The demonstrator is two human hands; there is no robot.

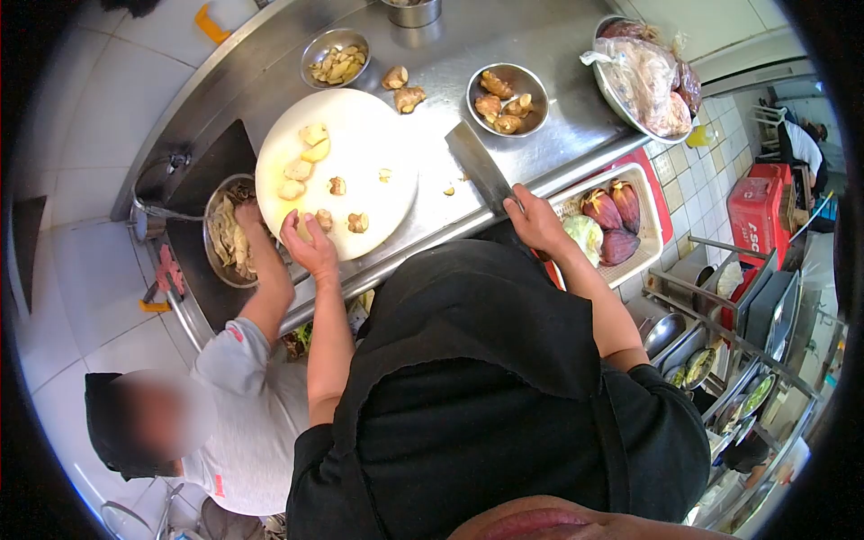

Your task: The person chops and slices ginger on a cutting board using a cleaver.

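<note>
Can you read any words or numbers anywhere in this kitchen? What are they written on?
Red crate on the floor at the right: white letters, perhaps "ESC", too blurred to read for sure.
Grey shirt of the co-worker: small red marks at the sleeve and hem, too small to read.
Cleaver, white cutting board and steel bowls: no writing that I can see.

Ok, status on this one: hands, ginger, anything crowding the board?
Left hand on a ginger piece at the cutting board edge. Right hand grips cleaver, blade flat. Co-worker's hand in bowl beside board.
</note>
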